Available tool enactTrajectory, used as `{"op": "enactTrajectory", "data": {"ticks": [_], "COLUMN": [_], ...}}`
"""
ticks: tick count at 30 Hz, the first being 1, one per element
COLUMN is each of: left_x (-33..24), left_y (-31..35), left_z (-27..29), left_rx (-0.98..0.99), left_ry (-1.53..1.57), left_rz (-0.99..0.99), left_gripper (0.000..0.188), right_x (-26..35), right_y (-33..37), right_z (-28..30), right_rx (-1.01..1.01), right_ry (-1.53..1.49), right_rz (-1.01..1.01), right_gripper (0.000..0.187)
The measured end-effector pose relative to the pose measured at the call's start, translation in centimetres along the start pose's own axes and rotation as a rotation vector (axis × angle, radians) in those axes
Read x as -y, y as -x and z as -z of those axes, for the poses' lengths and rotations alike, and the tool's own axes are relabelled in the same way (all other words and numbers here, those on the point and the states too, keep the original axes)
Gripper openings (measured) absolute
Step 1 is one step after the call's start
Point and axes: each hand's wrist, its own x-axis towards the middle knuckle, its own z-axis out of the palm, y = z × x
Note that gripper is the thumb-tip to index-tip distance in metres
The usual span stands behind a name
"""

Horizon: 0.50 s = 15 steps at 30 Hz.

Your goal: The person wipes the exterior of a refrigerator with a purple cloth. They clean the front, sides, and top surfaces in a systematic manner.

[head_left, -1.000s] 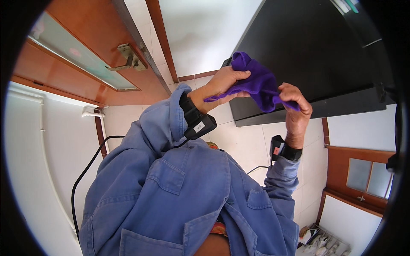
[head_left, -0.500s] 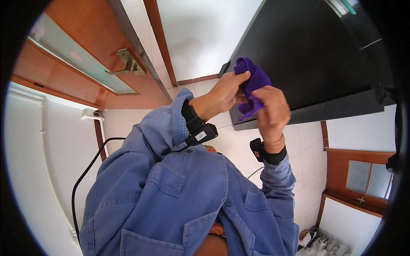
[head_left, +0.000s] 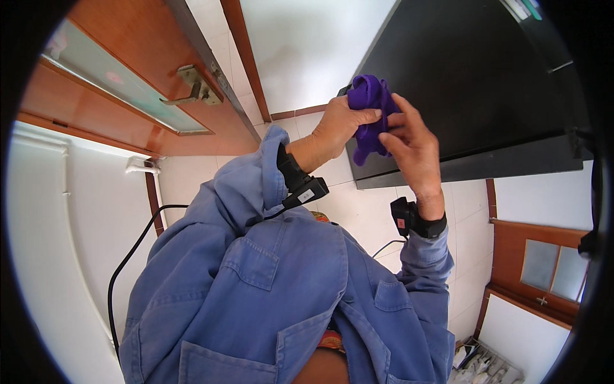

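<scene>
A bunched purple cloth [head_left: 368,96] is held up in front of me, over the near left corner of a large black flat panel. My left hand [head_left: 339,128] grips it, with the thumb pressed on its front and the other fingers mostly hidden behind the folds. At the cloth's right edge, my right hand [head_left: 416,147] has its thumb and bent fingertips on the fabric, the index finger raised a little. How firmly these fingers pinch the fold is hard to see. Black bands with small boxes circle both wrists.
The black panel [head_left: 473,83] fills the upper right. A dark object [head_left: 344,91] lies by its left edge, partly hidden. At left stands a wooden door with a metal handle [head_left: 195,89]. A black cable [head_left: 118,275] runs beside my left sleeve. A rack [head_left: 486,365] stands lower right.
The cloth has moved slightly up and left and is more bunched. My right hand has drawn a little to the right, its fingers now more spread.
</scene>
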Motion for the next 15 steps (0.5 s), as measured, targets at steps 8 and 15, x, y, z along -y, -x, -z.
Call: {"op": "enactTrajectory", "data": {"ticks": [8,15], "left_x": [-2.0,-2.5], "left_y": [0.2,-0.3], "left_z": [-0.2,0.1], "left_rx": [0.038,0.015], "left_ry": [0.200,0.120], "left_rz": [0.002,-0.022], "left_gripper": [0.028,0.027], "right_x": [-5.1,-7.6], "right_y": [1.6,2.6], "right_z": [0.3,-0.7], "right_rx": [0.022,0.085], "right_ry": [-0.627,-0.715], "right_rz": [-0.229,-0.256], "right_gripper": [0.072,0.038]}}
